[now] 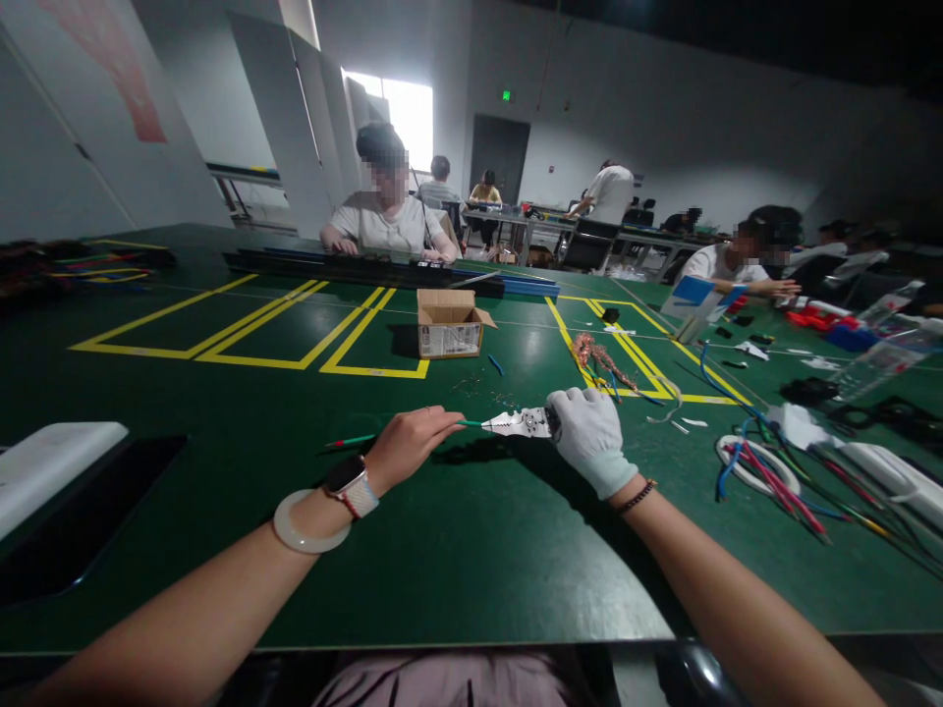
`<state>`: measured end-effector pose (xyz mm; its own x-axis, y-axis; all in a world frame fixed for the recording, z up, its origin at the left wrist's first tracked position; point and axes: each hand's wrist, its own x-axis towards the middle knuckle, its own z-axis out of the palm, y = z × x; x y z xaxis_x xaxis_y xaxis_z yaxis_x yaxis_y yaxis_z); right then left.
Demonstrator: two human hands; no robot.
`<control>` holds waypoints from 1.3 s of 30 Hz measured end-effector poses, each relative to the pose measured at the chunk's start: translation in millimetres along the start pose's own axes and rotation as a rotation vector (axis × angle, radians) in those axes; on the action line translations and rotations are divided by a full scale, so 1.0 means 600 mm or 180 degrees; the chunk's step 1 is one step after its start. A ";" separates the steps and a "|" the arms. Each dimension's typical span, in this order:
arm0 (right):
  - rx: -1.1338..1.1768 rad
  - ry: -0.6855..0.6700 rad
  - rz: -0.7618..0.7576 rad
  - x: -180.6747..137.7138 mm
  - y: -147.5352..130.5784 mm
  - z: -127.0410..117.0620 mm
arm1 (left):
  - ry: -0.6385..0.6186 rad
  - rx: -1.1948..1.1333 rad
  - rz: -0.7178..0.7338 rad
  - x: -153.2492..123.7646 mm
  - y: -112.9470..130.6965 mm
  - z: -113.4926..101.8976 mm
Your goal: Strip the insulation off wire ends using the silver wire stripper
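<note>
My left hand (413,442), bare, with a watch and a pale bangle on the wrist, is closed on a green wire (360,439). One end of the wire sticks out to the left and shows a bit of red. Its other end meets the jaw tips of wire stripper pliers (520,423). My right hand (587,435), in a white glove, is wrapped round the handles of the pliers, which point left. Whether the jaws bite on the wire is too small to tell. Small copper scraps (482,393) lie just beyond the jaws.
An open cardboard box (451,339) stands ahead, near a blue wire piece (496,364). Tangled copper strands (589,352) lie ahead right. Coloured wires and a white ring (758,465) are on the right. At left lies a dark tablet-like slab (88,520). Co-workers sit across the table.
</note>
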<state>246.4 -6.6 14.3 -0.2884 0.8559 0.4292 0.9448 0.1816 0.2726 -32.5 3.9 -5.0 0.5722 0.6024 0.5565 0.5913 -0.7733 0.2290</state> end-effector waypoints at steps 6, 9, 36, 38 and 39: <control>0.0292 0.0194 -0.0145 -0.003 0.005 0.000 | -0.0186 -0.0229 -0.0180 0.003 0.007 -0.007; 0.0387 0.0168 -0.0159 -0.003 0.004 0.003 | -0.0185 -0.0219 -0.0185 0.003 0.006 -0.005; 0.0611 -0.0361 0.0246 -0.009 -0.003 0.035 | -0.0101 -0.0036 -0.0048 0.000 -0.002 0.007; 0.0528 -0.0345 0.0260 -0.008 -0.002 0.031 | -0.0104 -0.0044 -0.0041 -0.001 -0.002 0.007; 0.0473 -0.0341 0.0272 -0.008 -0.002 0.028 | -0.0106 -0.0039 -0.0037 -0.001 -0.002 0.007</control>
<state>249.1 -2.7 -2.5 -0.1955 0.9165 0.3489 0.9800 0.1688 0.1058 -31.1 5.6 -8.9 0.5842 0.6173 0.5269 0.5911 -0.7685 0.2450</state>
